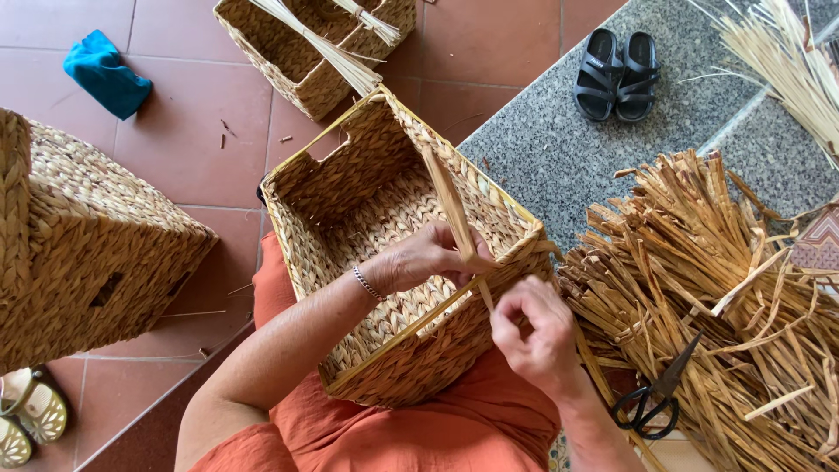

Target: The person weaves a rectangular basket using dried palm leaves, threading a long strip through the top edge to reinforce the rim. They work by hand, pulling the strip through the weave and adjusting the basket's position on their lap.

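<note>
So the woven basket [384, 218] is sitting tipped on the person's lap, open side facing up and away, resting on the orange clothing. Right hand [537, 336] is at the near rim corner, fingers pinched shut on a flat straw strand [454, 214] where it crosses the rim. Left hand [428, 258] reaches inside the basket, just over the rim, fingers closed on the same strand a bit higher up; there's a thin bracelet on that wrist. The two hands are close together, almost touching, with the rim between them. The strand runs up from them toward the far rim.

Just right of the right hand, a pair of black-handled scissors [660, 398] lies on a big heap of dried straw strips [725, 288]. Off to the left, another finished basket [83, 245] sits upside down on the red tile floor [192, 131], with a pair of sandals [26, 415] beside it.

Farther out: a third basket [310, 44] with pale reeds laid over it, a teal cloth [105, 74] on the tiles, and black sandals [616, 74] on the grey stone step.
</note>
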